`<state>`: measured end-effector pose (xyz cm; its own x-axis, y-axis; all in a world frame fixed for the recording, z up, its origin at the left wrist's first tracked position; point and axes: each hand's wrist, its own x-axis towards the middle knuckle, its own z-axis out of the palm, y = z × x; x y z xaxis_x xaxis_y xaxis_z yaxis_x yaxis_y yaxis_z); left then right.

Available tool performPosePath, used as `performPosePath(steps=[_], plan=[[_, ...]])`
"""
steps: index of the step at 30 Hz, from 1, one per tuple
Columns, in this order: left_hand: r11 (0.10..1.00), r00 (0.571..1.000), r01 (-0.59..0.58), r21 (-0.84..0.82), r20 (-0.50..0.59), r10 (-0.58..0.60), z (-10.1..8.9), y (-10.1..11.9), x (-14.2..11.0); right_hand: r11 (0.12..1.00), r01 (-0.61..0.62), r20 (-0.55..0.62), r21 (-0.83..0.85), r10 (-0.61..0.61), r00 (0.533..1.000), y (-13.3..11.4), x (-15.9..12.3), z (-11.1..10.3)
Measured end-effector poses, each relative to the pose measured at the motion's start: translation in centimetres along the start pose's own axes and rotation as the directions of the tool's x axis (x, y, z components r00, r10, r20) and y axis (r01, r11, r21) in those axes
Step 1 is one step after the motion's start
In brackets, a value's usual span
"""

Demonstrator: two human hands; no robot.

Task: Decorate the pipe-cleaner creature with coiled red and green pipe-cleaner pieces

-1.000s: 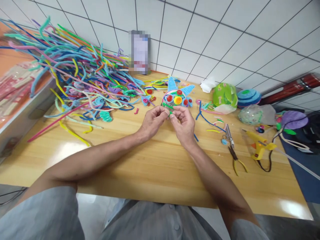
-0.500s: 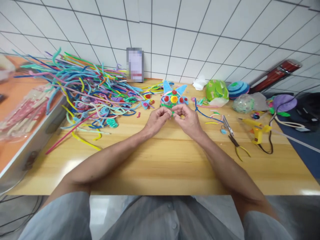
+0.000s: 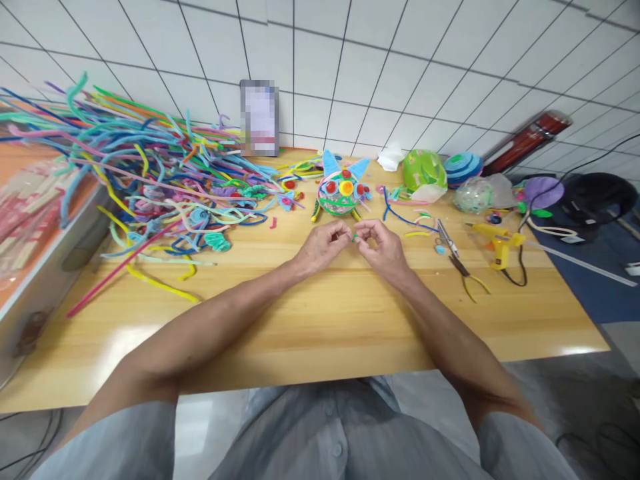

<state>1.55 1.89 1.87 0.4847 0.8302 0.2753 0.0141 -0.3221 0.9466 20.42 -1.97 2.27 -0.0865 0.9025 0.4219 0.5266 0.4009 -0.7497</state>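
My left hand (image 3: 324, 248) and my right hand (image 3: 384, 249) meet above the middle of the table, fingertips almost touching. Both are closed in a pinch at a small green piece of pipe cleaner (image 3: 355, 237), mostly covered by the fingers. Just beyond them sits a round craft figure (image 3: 338, 203) wound with green, with two pointed blue ears, red discs and a yellow one on its front, and dark and yellow legs below. Neither hand touches this figure.
A large heap of coloured pipe cleaners (image 3: 165, 160) spreads along the left. To the right lie scissors (image 3: 447, 239), yellow-handled pliers (image 3: 469, 279) and a yellow glue gun (image 3: 500, 243) with its cord. A phone (image 3: 259, 119) leans against the tiled wall, and a green ball (image 3: 424, 173) stands further right.
Both hands have come slightly nearer to me and away from the craft figure, uncovering its lower body and legs. The green piece stays between the fingertips. The whole view has shifted a little.
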Motion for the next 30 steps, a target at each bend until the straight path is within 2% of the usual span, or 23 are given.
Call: performPosePath(steps=[5,9,14,17,21,30], plan=[[0.992,0.994,0.071,-0.107,-0.079,-0.08,0.8,-0.8,-0.2,1.0,-0.023,-0.036,0.0,0.023,0.999,0.2,-0.5,0.4],[0.978,0.985,0.138,-0.16,-0.083,-0.152,1.4,-1.5,-0.2,0.999,-0.021,-0.053,-0.038,0.019,0.998,0.2,-0.8,0.5],[0.995,0.998,0.067,-0.068,-0.017,-0.068,0.8,-1.5,-0.3,0.998,-0.055,-0.049,-0.016,0.054,0.997,0.4,-0.9,0.6],[1.0,1.0,0.011,0.019,-0.022,-0.011,0.6,-1.2,-0.4,0.986,-0.142,-0.031,0.086,0.145,0.989,0.3,-0.7,0.6],[0.996,0.999,0.014,0.085,-0.033,-0.011,0.8,-1.0,-0.5,0.951,-0.244,-0.005,0.19,0.25,0.968,0.2,-0.3,0.2],[0.985,1.0,-0.004,0.171,-0.004,0.005,0.9,-1.2,-0.6,0.974,-0.221,0.145,0.054,0.211,0.967,0.6,0.1,-0.1]])
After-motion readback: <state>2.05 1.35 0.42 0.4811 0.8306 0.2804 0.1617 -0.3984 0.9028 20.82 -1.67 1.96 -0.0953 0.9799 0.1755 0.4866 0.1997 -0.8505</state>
